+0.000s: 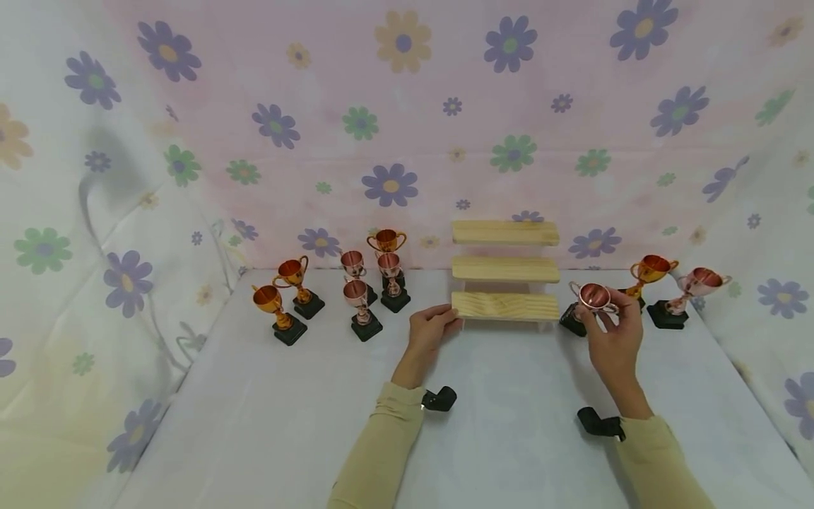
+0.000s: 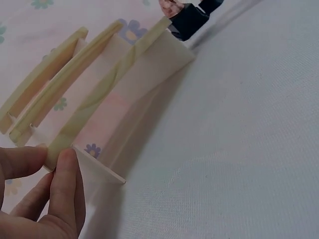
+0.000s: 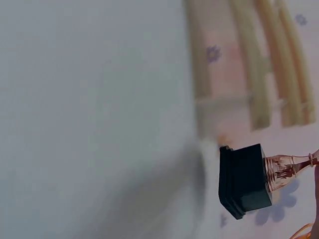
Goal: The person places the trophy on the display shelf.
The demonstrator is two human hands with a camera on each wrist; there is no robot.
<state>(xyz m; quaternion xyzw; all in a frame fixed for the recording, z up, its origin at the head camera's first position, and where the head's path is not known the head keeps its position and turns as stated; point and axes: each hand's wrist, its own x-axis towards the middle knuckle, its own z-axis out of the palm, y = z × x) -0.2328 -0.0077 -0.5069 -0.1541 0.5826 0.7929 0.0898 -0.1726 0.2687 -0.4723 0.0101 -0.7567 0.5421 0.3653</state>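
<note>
A three-step wooden display stand (image 1: 505, 306) with pale side supports stands at the back of the table. My left hand (image 1: 427, 336) pinches the left end of its lowest board (image 2: 94, 97) between thumb and fingers. To the right of the stand, my right hand (image 1: 617, 343) grips a small rose-gold trophy (image 1: 594, 297) near its cup. The trophy is tilted, its black base (image 3: 244, 179) pointing toward the stand and apart from it in the right wrist view. Only a sliver of the right hand shows at that view's edge.
Left of the stand are gold trophies (image 1: 292, 272) and rose-gold trophies (image 1: 356, 293), several in all, on black bases. Behind and beside my right hand stand a gold trophy (image 1: 653, 268) and a rose-gold one (image 1: 702, 283). Flowered cloth (image 1: 445, 141) hangs behind the white table (image 1: 496, 424).
</note>
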